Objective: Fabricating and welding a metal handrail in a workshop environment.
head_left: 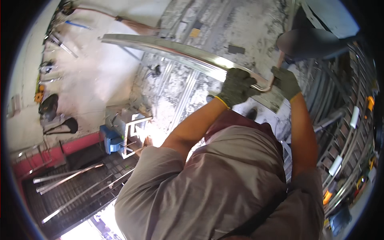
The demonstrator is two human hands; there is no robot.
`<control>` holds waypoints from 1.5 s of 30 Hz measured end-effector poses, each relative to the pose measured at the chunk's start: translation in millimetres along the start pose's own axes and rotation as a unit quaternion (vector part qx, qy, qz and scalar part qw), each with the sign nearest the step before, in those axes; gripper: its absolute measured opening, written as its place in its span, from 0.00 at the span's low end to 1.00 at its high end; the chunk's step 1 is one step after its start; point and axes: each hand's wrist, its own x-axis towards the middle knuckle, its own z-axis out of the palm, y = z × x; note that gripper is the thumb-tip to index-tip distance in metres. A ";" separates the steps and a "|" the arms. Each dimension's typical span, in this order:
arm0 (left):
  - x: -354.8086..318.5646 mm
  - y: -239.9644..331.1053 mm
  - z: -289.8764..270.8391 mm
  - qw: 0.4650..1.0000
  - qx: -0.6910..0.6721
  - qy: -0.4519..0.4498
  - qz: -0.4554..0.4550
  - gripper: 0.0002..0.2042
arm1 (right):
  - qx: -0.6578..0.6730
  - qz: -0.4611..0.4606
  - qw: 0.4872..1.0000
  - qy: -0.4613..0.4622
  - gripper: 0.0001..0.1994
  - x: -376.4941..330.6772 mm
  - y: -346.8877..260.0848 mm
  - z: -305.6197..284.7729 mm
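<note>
Both my hands wear dark green work gloves with yellow cuffs. My left hand (239,87) is closed round a shiny bent metal tube (265,89), near its curved end. On the tube's upright part, just right of the bend, my right hand (286,83) is closed, with some fingers hidden behind the glove. A long, flat metal bar (172,47) stretches from the hands to the far left. I cannot tell whether it is joined to the tube. Beneath the hands lies a flat grey plate (269,102).
A broom (138,26) and several tools line the left wall. A blue vise (112,139) stands lower left, beside metal bars on a dark slatted surface (76,164). Racked rods (344,136) fill the right side. A dark rounded object (304,43) juts in at upper right.
</note>
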 end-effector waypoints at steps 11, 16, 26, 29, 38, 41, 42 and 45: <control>-5.9 -11.1 -4.4 0.997 0.072 0.014 0.036 0.18 | 0.023 0.004 0.998 0.057 0.18 2.0 -13.4 35.4; -6.6 -8.5 -1.8 0.998 0.054 0.001 0.027 0.18 | -0.012 0.001 0.999 0.050 0.19 -0.5 -13.6 31.9; -8.0 -11.5 1.3 0.996 0.081 -0.008 0.040 0.17 | -0.064 -0.002 0.997 0.049 0.21 -8.5 -25.7 36.7; -10.6 -10.8 0.3 0.995 0.090 0.011 0.043 0.17 | -0.093 -0.006 0.994 0.051 0.21 -13.5 -33.2 39.9; -11.6 -12.2 4.1 0.995 0.085 0.022 0.048 0.18 | -0.066 -0.015 0.996 0.049 0.21 -9.0 -22.5 36.4; -9.6 -10.8 0.9 0.994 0.087 0.028 0.054 0.17 | -0.054 -0.019 0.998 0.039 0.21 -5.7 -18.9 34.0; -9.9 -10.9 1.4 0.995 0.085 0.027 0.054 0.17 | -0.053 -0.017 0.998 0.040 0.21 -3.5 -15.8 31.3; -10.0 -11.7 2.5 0.995 0.083 0.035 0.052 0.18 | -0.123 -0.086 0.988 0.019 0.21 -2.1 -11.1 28.1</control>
